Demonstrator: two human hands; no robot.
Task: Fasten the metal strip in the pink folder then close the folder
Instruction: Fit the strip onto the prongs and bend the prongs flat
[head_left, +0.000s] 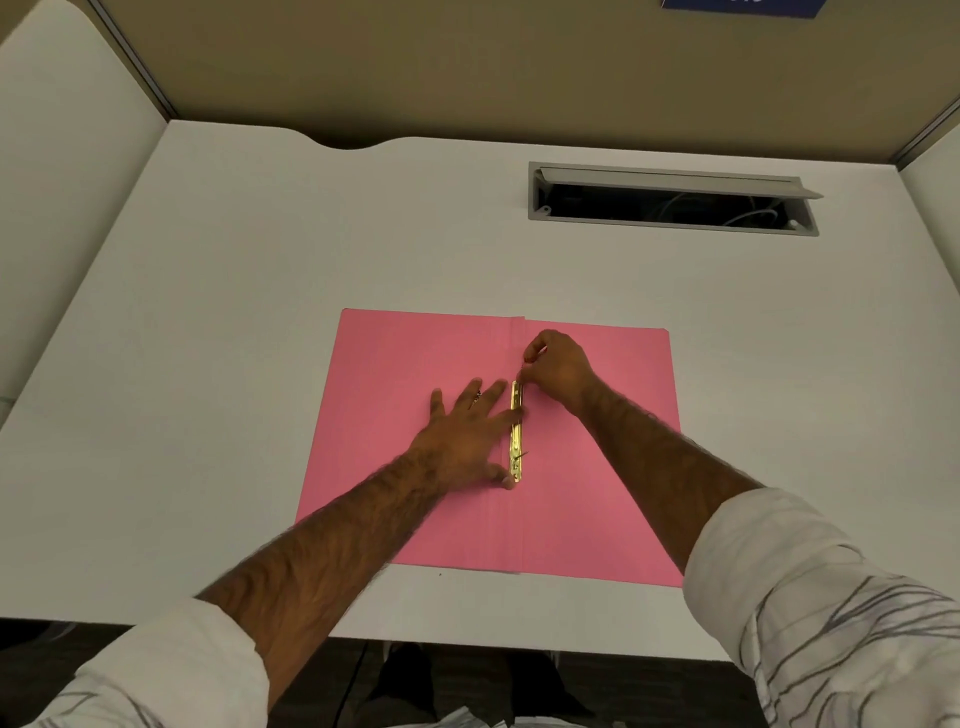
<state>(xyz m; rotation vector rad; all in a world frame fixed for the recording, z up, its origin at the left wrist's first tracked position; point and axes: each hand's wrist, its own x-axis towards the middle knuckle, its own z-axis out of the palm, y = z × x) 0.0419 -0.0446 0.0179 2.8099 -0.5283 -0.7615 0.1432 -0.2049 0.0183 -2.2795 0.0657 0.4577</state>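
The pink folder (395, 384) lies open and flat on the white desk (260, 270). A gold metal strip (516, 434) runs along its centre fold. My left hand (467, 431) rests flat on the left leaf, fingers spread, with index finger and thumb touching the strip's left edge. My right hand (558, 366) is curled at the strip's far end, fingertips pinching an upright prong there. A second small prong sticks up near the strip's near end.
A grey cable-tray slot (670, 200) with its lid open is set into the desk behind the folder on the right. Tan partition walls enclose the desk. The desk's front edge runs just below the folder.
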